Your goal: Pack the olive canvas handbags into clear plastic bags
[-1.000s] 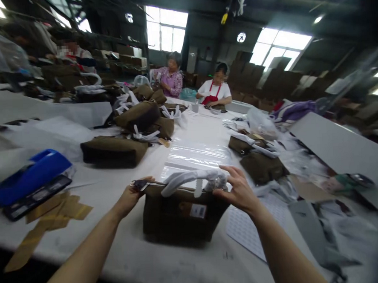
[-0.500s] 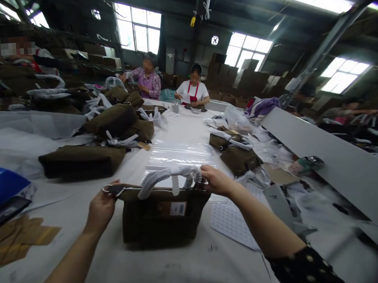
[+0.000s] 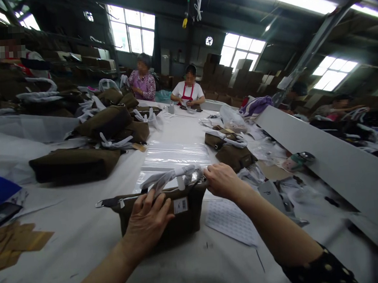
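A dark olive handbag (image 3: 190,220) stands upright on the white table in front of me, its handles (image 3: 165,177) wrapped in white padding. My left hand (image 3: 150,218) lies against its front with the fingers spread, beside a white barcode tag (image 3: 180,205). The fingers of my right hand (image 3: 221,180) are closed on the bag's top right corner. Along the top edge runs a zipper, its metal pull (image 3: 121,203) near the left end. A ring (image 3: 99,204) sticks out at the left corner.
Clear plastic bags (image 3: 173,153) lie just beyond the handbag. More olive bags (image 3: 75,163) are piled at left, with others (image 3: 234,155) at right. Cardboard pieces (image 3: 19,243) and a blue object (image 3: 1,191) sit at left. Two people (image 3: 187,92) work at the far end.
My left hand has let go of the bag's left corner and moved right onto its front. My right hand stays at the right corner.
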Demonstrator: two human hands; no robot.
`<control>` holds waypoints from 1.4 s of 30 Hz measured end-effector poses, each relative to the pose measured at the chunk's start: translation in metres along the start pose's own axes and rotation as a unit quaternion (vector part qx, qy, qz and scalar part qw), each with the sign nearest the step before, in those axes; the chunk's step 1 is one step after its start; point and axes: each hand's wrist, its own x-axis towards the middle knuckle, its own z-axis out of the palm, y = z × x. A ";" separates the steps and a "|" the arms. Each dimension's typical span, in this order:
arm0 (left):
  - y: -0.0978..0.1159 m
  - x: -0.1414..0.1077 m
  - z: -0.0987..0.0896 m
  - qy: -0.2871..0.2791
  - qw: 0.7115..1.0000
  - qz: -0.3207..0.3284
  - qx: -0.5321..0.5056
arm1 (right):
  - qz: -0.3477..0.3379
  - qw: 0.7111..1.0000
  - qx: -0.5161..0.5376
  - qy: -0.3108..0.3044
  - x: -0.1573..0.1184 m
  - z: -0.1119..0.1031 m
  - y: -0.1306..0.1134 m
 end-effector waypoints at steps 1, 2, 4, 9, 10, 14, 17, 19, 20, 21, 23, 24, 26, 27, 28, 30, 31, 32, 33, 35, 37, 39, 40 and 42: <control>-0.001 0.000 0.004 -0.006 1.000 -0.006 0.007 | 0.013 1.000 0.020 -0.011 -0.006 -0.002 0.000; -0.001 0.000 0.007 -0.009 1.000 -0.015 0.008 | 0.027 0.998 0.054 -0.021 -0.012 -0.001 -0.002; -0.002 0.001 0.012 -0.014 0.999 -0.039 -0.003 | 0.065 0.983 0.167 -0.034 -0.022 0.008 -0.010; -0.021 0.006 0.004 -0.051 0.981 -0.084 -0.167 | 0.182 0.882 0.435 -0.005 -0.037 0.050 -0.048; -0.030 0.006 0.000 -0.067 0.968 -0.091 -0.224 | 0.191 0.873 0.449 -0.003 -0.038 0.055 -0.053; -0.068 0.006 -0.021 -0.175 0.894 -0.063 -0.407 | 0.187 0.853 0.487 0.003 -0.028 0.058 -0.036; -0.085 0.008 -0.030 -0.229 0.859 -0.042 -0.456 | 0.182 0.781 0.580 0.143 0.002 0.049 -0.005; -0.088 0.008 -0.031 -0.229 0.848 -0.075 -0.472 | 0.116 0.742 0.646 0.135 0.028 0.039 0.006; -0.088 0.007 -0.030 -0.224 0.844 -0.095 -0.479 | 0.071 0.740 0.662 0.096 0.039 0.033 0.008; -0.087 0.007 -0.028 -0.219 0.840 -0.112 -0.483 | 0.029 0.749 0.660 0.054 0.049 0.027 0.008; -0.087 0.006 -0.022 -0.204 0.837 -0.130 -0.491 | -0.045 0.768 0.638 -0.015 0.064 0.012 0.003; -0.088 0.007 -0.018 -0.196 0.835 -0.131 -0.497 | -0.072 0.768 0.635 -0.043 0.069 0.004 -0.001; -0.091 0.013 -0.012 -0.178 0.833 -0.131 -0.507 | -0.084 0.742 0.660 -0.082 0.077 -0.010 -0.009; -0.094 0.018 -0.009 -0.169 0.834 -0.132 -0.508 | -0.067 0.721 0.685 -0.078 0.081 -0.016 -0.013; -0.097 0.025 -0.008 -0.160 0.838 -0.136 -0.504 | -0.030 0.698 0.713 -0.055 0.085 -0.021 -0.018; -0.104 0.041 -0.011 -0.136 0.860 -0.153 -0.468 | 0.079 0.638 0.766 0.024 0.091 -0.030 -0.028; -0.106 0.049 -0.015 -0.119 0.874 -0.165 -0.441 | 0.129 0.596 0.791 0.059 0.092 -0.034 -0.034; -0.107 0.057 -0.021 -0.104 0.886 -0.176 -0.417 | 0.164 0.552 0.814 0.081 0.092 -0.038 -0.040; -0.106 0.064 -0.027 -0.092 0.892 -0.183 -0.402 | 0.176 0.513 0.836 0.088 0.091 -0.042 -0.047; -0.100 0.074 -0.039 -0.095 0.884 -0.175 -0.422 | 0.142 0.467 0.870 0.071 0.085 -0.051 -0.060; -0.087 0.078 -0.046 -0.119 0.852 -0.147 -0.489 | 0.085 0.456 0.885 0.042 0.076 -0.060 -0.071; -0.070 0.077 -0.046 -0.144 0.813 -0.133 -0.549 | 0.060 0.451 0.890 0.030 0.068 -0.066 -0.080; -0.062 0.074 -0.043 -0.159 0.798 -0.137 -0.565 | 0.061 0.445 0.893 0.033 0.065 -0.068 -0.083; -0.050 0.063 -0.033 -0.190 0.782 -0.156 -0.573 | 0.076 0.436 0.895 0.051 0.062 -0.066 -0.089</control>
